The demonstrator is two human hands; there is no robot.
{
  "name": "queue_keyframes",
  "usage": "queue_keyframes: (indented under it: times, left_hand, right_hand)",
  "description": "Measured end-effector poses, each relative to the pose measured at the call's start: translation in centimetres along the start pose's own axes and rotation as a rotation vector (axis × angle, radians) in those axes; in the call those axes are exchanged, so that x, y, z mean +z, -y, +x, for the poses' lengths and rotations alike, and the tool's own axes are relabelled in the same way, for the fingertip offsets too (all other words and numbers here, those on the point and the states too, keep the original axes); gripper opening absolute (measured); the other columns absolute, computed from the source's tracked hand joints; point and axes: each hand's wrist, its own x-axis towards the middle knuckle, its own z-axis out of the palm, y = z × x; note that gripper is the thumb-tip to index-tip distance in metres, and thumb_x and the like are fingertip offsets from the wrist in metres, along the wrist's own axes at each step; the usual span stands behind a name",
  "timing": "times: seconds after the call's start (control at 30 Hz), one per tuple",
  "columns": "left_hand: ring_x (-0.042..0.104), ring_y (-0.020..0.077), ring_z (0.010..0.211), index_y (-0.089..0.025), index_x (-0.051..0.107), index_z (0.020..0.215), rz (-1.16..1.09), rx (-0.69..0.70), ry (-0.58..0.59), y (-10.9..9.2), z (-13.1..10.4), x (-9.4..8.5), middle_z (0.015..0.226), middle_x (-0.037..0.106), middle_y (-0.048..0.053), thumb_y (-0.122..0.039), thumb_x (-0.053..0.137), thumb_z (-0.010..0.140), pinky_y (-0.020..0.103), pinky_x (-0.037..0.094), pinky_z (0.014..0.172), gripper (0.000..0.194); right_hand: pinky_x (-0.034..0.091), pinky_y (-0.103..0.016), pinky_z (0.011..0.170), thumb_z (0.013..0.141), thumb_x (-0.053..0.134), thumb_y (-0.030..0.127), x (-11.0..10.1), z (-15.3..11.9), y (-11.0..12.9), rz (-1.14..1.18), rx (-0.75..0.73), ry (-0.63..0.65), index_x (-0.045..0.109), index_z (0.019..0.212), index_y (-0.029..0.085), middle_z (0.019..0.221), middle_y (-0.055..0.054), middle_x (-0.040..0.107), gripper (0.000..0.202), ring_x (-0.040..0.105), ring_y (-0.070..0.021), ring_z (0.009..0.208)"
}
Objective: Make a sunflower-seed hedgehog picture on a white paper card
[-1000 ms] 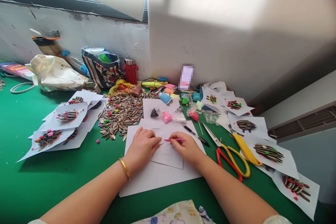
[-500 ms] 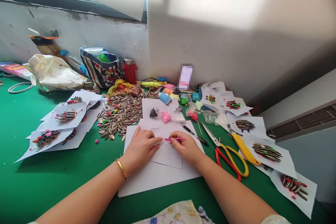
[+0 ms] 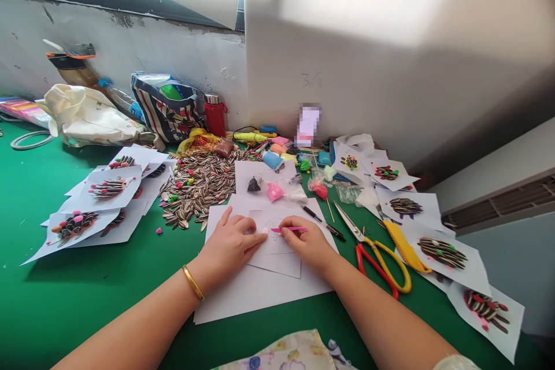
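My right hand (image 3: pixel 309 244) pinches a slim pink modelling tool (image 3: pixel 288 230) over a small sheet of paper (image 3: pixel 277 263). The tool's tip reaches a round outline drawing (image 3: pixel 271 224) printed on that sheet, partly covered by my fingers. On the drawing's left side, my left hand (image 3: pixel 232 243) rests on the paper with its fingers apart, the index fingertip at the outline's edge. Larger white sheets (image 3: pixel 243 300) lie beneath. A black pen (image 3: pixel 323 222) sits just beyond my right hand. Lumps of black clay (image 3: pixel 254 185) and pink clay (image 3: pixel 274 191) lie on a sheet farther back.
Striped sunflower seeds (image 3: pixel 199 188) are heaped at back left. Scissors (image 3: pixel 368 248) and a yellow-handled cutter (image 3: pixel 403 245) lie at right. Paper cards with seed figures fill the left side (image 3: pixel 108 188) and right side (image 3: pixel 442 251). A red bottle (image 3: pixel 214 115) and bags stand behind.
My left hand has shifted slightly left and down, uncovering more of the round drawing. The right hand holds the pink tool in nearly the same place.
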Motion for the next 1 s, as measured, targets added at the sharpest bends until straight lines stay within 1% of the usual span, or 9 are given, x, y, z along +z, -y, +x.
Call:
queue_keyframes:
  times: [0.2, 0.3, 0.47, 0.53, 0.67, 0.73, 0.83, 0.93, 1.0]
  left_hand:
    - [0.061, 0.0165, 0.093, -0.034, 0.068, 0.118, -0.078, 0.015, -0.039, 0.5, -0.1, -0.2, 0.098, 0.066, 0.002, -0.023, 0.053, 0.093, 0.057, 0.022, 0.116, 0.031]
    - [0.061, 0.0164, 0.093, -0.034, 0.07, 0.115, -0.074, 0.031, -0.036, 0.5, -0.2, -0.2, 0.097, 0.066, 0.002, -0.025, 0.052, 0.094, 0.056, 0.023, 0.116, 0.029]
    - [0.06, 0.0176, 0.093, -0.035, 0.072, 0.111, -0.031, 0.02, -0.01, 0.2, -0.1, -0.3, 0.098, 0.065, 0.003, -0.026, 0.051, 0.095, 0.058, 0.024, 0.115, 0.027]
    - [0.06, 0.0183, 0.095, -0.034, 0.07, 0.114, -0.036, 0.011, -0.001, 0.3, -0.2, -0.3, 0.1, 0.065, 0.003, -0.025, 0.053, 0.094, 0.058, 0.023, 0.115, 0.028]
    - [0.058, 0.0207, 0.098, -0.029, 0.063, 0.123, -0.04, -0.011, 0.007, 0.4, -0.2, -0.1, 0.103, 0.064, 0.005, -0.02, 0.058, 0.089, 0.058, 0.025, 0.114, 0.036]
    - [0.058, 0.0212, 0.098, -0.028, 0.065, 0.119, -0.024, -0.011, 0.007, 0.3, -0.1, 0.0, 0.101, 0.063, 0.005, -0.021, 0.056, 0.09, 0.058, 0.026, 0.114, 0.032]
    - [0.057, 0.0214, 0.097, -0.028, 0.066, 0.116, -0.013, -0.012, -0.001, 0.2, -0.1, 0.0, 0.099, 0.063, 0.004, -0.02, 0.056, 0.09, 0.058, 0.026, 0.113, 0.029]
    - [0.057, 0.0209, 0.098, -0.028, 0.065, 0.115, -0.029, -0.017, -0.009, 0.2, -0.1, 0.0, 0.1, 0.062, 0.004, -0.019, 0.056, 0.089, 0.058, 0.025, 0.114, 0.029]
    - [0.057, 0.0209, 0.098, -0.027, 0.064, 0.116, -0.037, -0.021, -0.011, 0.2, -0.1, 0.0, 0.101, 0.062, 0.004, -0.019, 0.056, 0.089, 0.058, 0.024, 0.114, 0.029]
  right_hand:
    - [0.047, -0.029, 0.075, 0.089, 0.052, 0.026, 0.1, -0.1, 0.0, -0.012, -0.004, 0.001, 0.066, 0.089, 0.023, 0.087, -0.001, 0.068, 0.014, 0.061, -0.0177, 0.082]
    - [0.047, -0.029, 0.076, 0.089, 0.052, 0.026, 0.1, -0.1, -0.1, -0.017, -0.009, -0.002, 0.066, 0.088, 0.023, 0.086, -0.001, 0.068, 0.014, 0.061, -0.0179, 0.082]
    - [0.047, -0.029, 0.077, 0.089, 0.053, 0.026, 0.0, -0.1, 0.1, -0.019, -0.017, 0.001, 0.066, 0.087, 0.023, 0.087, -0.002, 0.068, 0.013, 0.061, -0.0181, 0.083]
    - [0.047, -0.029, 0.076, 0.089, 0.052, 0.025, 0.0, 0.0, 0.2, -0.019, -0.02, 0.001, 0.066, 0.087, 0.023, 0.086, -0.001, 0.068, 0.014, 0.06, -0.0177, 0.082]
    - [0.048, -0.03, 0.076, 0.09, 0.052, 0.026, 0.3, 0.0, -0.2, -0.028, -0.029, -0.008, 0.067, 0.088, 0.023, 0.086, -0.002, 0.069, 0.015, 0.062, -0.0181, 0.081]
    - [0.05, -0.031, 0.08, 0.091, 0.053, 0.028, 0.5, 0.0, -0.5, -0.022, -0.044, -0.025, 0.069, 0.095, 0.023, 0.093, -0.003, 0.071, 0.017, 0.064, -0.0193, 0.087]
    - [0.05, -0.035, 0.09, 0.094, 0.052, 0.03, 0.7, 0.0, -0.9, -0.021, -0.103, -0.043, 0.069, 0.111, 0.025, 0.108, -0.005, 0.071, 0.024, 0.064, -0.0206, 0.1]
    - [0.049, -0.037, 0.093, 0.098, 0.046, 0.029, 0.7, 0.0, -0.9, -0.101, -0.204, -0.031, 0.067, 0.118, 0.027, 0.11, -0.005, 0.071, 0.029, 0.063, -0.0205, 0.103]
    - [0.048, -0.04, 0.095, 0.098, 0.046, 0.028, 0.6, 0.0, -0.8, -0.185, -0.25, -0.045, 0.065, 0.122, 0.026, 0.113, -0.007, 0.07, 0.03, 0.061, -0.0217, 0.106]
